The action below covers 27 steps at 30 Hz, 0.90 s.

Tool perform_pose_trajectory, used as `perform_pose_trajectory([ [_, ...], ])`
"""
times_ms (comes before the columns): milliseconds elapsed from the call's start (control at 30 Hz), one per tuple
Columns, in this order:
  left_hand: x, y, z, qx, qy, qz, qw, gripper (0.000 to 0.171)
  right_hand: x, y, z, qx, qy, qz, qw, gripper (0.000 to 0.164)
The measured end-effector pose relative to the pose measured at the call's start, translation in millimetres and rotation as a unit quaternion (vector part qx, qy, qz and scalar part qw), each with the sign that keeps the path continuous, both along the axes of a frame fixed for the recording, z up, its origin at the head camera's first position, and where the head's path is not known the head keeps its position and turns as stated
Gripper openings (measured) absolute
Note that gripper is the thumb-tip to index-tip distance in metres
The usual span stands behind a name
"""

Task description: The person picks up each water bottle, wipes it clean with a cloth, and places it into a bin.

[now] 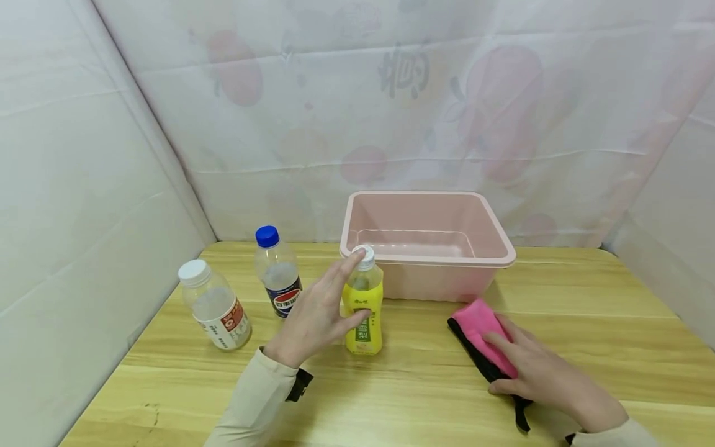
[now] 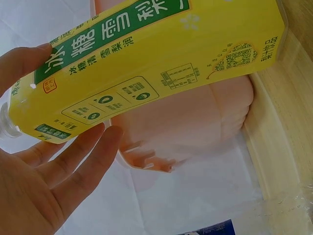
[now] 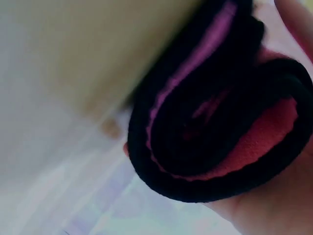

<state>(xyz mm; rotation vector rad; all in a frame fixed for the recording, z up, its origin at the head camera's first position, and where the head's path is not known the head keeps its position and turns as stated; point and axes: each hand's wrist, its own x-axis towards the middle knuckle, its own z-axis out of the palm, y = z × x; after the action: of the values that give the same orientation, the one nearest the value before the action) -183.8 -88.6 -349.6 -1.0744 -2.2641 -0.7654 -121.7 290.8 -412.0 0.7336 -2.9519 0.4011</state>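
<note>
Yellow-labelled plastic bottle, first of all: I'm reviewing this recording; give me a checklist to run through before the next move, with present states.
1. Yellow-labelled plastic bottle upright on the pale wood-grain table: ok.
2. White plastic cap on that bottle: ok.
3. Left hand firmly gripping that bottle: cannot tell; the hand is around it, but pressure doesn't show.
4. Right hand on the rolled pink fabric with black trim: ok.
5. Whole floor of the pink rectangular plastic bin visible: not ok; its front wall hides part.
6. Clear blue-capped bottle untouched by the left hand: cannot tell; they overlap in the head view.
</note>
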Motion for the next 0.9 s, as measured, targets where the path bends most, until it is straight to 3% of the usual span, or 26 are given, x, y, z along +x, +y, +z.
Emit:
perform_pose_trajectory([
  [200,-0.5,-1.4,0.3,0.003,-0.006,-0.005,1.0,0.1,2.0,-5.4,-1.3,0.025,0.007,-0.016,1.0,0.081],
  [400,-2.2,-2.4,0.4,0.006,-0.014,-0.012,0.9998,0.1,1.9,-5.0,-2.8,0.025,0.01,0.006,1.0,0.102],
  [500,-2.9,-2.7,0.8,0.008,-0.016,-0.013,0.9998,0.1,0.5,-7.5,-2.9,0.027,0.025,0.009,0.999,0.101],
  [700,-2.9,-3.1,1.2,0.009,-0.029,-0.022,0.9993,0.099,-1.0,-16.0,-3.9,0.043,0.043,-0.023,0.998,0.087],
  [900,-1.9,-2.5,1.0,0.013,-0.035,-0.025,0.999,0.098,-3.9,-9.6,-1.2,0.027,0.084,-0.008,0.996,0.087],
])
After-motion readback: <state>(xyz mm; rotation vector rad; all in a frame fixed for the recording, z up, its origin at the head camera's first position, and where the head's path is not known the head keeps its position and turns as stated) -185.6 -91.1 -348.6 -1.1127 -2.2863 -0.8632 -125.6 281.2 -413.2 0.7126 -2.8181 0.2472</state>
